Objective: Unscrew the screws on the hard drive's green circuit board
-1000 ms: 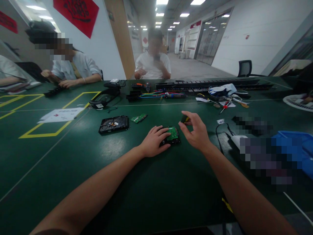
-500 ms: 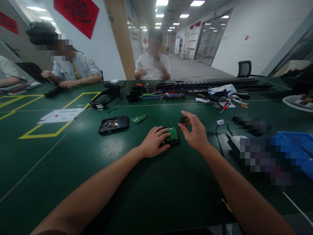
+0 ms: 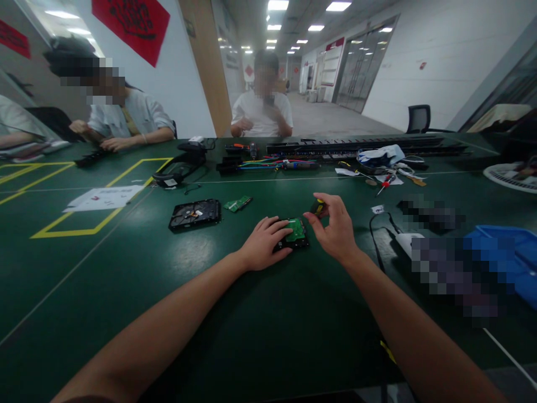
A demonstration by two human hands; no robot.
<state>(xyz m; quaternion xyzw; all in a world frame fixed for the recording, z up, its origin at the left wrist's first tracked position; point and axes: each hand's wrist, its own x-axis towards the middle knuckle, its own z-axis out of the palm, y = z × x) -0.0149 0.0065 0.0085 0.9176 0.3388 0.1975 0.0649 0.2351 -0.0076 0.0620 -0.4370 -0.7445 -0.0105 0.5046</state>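
Rests the left hand (image 3: 262,246), fingers spread and not clenched, over a hard drive (image 3: 298,243) lying board side up on the tabletop (image 3: 251,319). Pinches a small yellow-and-dark screwdriver (image 3: 320,206) between the fingers of the right hand (image 3: 339,232), just above the drive's far right corner. Too small to tell whether touching a screw. Could slip from a screw head and scratch the green circuit board (image 3: 297,228) if tilted or pressed too lightly; could also skid the drive sideways if braced weakly by the spread left fingers. Might lose a loose screw against the dark surface. To count: two hard drives in all, including a second drive (image 3: 195,215) apart on the left; two screwdrivers, including a red-handled one (image 3: 388,181) farther off; between one and two loose green boards (image 3: 238,204) beside the second drive, hard to tell.
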